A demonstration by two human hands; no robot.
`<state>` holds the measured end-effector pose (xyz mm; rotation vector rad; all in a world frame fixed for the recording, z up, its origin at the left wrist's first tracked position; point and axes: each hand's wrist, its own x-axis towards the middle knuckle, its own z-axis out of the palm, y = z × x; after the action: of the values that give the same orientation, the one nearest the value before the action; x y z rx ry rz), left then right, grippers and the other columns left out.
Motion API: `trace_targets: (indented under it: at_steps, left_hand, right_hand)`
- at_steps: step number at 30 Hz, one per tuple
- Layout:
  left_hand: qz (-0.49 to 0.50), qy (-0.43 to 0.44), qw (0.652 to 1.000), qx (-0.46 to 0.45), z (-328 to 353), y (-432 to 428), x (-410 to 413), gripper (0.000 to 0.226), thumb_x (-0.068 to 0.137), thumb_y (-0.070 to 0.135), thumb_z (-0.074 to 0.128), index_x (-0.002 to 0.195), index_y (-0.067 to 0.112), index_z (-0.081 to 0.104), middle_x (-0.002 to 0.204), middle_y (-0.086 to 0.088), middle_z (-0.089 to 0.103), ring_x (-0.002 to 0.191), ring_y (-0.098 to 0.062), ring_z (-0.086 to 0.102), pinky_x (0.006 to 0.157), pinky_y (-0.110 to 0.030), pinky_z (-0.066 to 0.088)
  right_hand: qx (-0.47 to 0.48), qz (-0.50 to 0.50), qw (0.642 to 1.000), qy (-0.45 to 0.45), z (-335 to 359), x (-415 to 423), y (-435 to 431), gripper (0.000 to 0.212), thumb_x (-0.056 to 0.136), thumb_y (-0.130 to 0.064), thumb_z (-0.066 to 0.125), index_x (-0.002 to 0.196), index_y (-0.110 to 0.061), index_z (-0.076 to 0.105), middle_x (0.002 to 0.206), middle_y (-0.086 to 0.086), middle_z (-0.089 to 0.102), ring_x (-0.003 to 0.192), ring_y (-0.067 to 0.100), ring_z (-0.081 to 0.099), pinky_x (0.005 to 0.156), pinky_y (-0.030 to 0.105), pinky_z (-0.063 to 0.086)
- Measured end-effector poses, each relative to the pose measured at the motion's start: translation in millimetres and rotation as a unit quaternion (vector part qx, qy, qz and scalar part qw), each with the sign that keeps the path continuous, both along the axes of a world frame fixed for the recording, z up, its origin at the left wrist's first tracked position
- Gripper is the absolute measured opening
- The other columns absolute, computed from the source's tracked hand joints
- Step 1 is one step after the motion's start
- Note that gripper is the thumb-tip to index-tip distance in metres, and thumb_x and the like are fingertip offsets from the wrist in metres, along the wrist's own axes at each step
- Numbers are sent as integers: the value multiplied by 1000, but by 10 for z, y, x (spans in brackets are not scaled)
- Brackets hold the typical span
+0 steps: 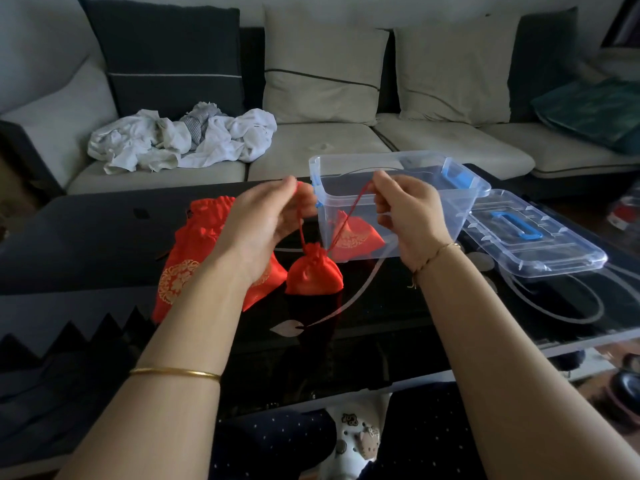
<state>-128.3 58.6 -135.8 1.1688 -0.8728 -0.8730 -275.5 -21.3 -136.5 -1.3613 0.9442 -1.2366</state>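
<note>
A small red drawstring pouch (313, 273) hangs cinched just above the black glass table (398, 323). My left hand (266, 220) pinches one red cord above it. My right hand (408, 213) pinches the other cord, pulled up and to the right. Behind my hands stands a clear plastic box (450, 188) with blue latches; another red pouch (356, 239) lies inside it. More red pouches with gold print (187, 261) lie flat on the table under my left forearm.
The box's clear lid (533, 237) with a blue handle lies on the table at the right. A sofa with cushions and a heap of white cloth (180, 140) stands behind the table. Shoes sit on the floor at the right.
</note>
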Motion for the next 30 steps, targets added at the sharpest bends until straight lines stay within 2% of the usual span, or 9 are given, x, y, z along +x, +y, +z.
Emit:
trace_targets:
  at_steps: [3, 5, 10, 14, 18, 22, 25, 28, 30]
  left_hand:
    - [-22, -92, 995, 22, 4, 12, -74, 13, 92, 13, 56, 89, 15, 69, 83, -2, 68, 74, -12, 62, 77, -28, 49]
    - [-24, -154, 987, 27, 6, 18, -101, 13, 87, 7, 62, 90, 17, 68, 81, -4, 65, 68, -13, 57, 75, -28, 49]
    - [-19, -232, 972, 25, 2, 17, -156, 6, 84, 13, 69, 78, 17, 68, 49, 8, 55, 47, -5, 47, 50, -15, 40]
    - [-10, -227, 974, 17, -28, -12, -110, 8, 84, 17, 68, 77, 16, 69, 56, 2, 56, 49, -7, 47, 51, -16, 40]
    - [-23, -180, 983, 16, -53, -30, -88, 10, 87, 12, 64, 80, 16, 70, 70, 1, 63, 58, -7, 50, 58, -17, 44]
    - [-29, -168, 985, 20, -78, -44, -87, 14, 88, 13, 63, 78, 20, 70, 73, 1, 64, 59, -7, 52, 59, -20, 44]
    - [-13, -141, 990, 19, -93, -58, -75, 14, 89, 11, 61, 79, 18, 67, 64, 6, 64, 53, -4, 53, 55, -19, 46]
    - [20, -116, 993, 8, -111, -76, -56, 12, 90, 6, 59, 81, 12, 62, 68, 0, 67, 54, -5, 61, 55, -18, 49]
    - [27, -115, 993, 6, -123, -82, -49, 11, 89, 3, 60, 81, 10, 62, 75, -6, 68, 60, -8, 64, 58, -19, 50]
  right_hand:
    - [-78, 24, 996, 22, 77, 72, 95, 28, 91, -22, 56, 65, -16, 64, 59, -2, 50, 57, 9, 44, 56, 24, 39]
    - [-123, 37, 991, 42, 101, 109, 123, 28, 91, -22, 56, 64, -16, 64, 58, -2, 51, 59, 11, 44, 60, 27, 40]
    - [-168, 63, 981, 79, 97, 175, 138, 27, 91, -23, 56, 67, -15, 65, 69, 6, 59, 63, 11, 47, 65, 29, 42]
    - [-45, 64, 996, 41, 31, 193, 97, 34, 97, -33, 43, 78, -11, 61, 69, -1, 54, 60, 11, 47, 55, 22, 41]
    - [44, 118, 982, 139, -74, 203, 69, 38, 98, -37, 35, 79, -11, 56, 73, 4, 53, 60, 14, 46, 56, 27, 37]
    - [0, 139, 979, 148, -68, 197, 93, 32, 98, -24, 43, 70, -11, 52, 65, 3, 49, 59, 12, 44, 55, 24, 38]
    - [-15, 129, 981, 147, -58, 177, 81, 34, 97, -21, 45, 64, -12, 50, 62, 2, 47, 56, 11, 42, 55, 24, 38]
    - [39, 170, 976, 127, -24, 126, 79, 33, 96, -21, 47, 65, -12, 51, 60, 2, 46, 54, 12, 39, 52, 23, 36]
    - [75, 230, 955, 171, -5, 75, 97, 30, 95, -21, 49, 67, -12, 53, 60, 2, 46, 52, 11, 39, 51, 21, 35]
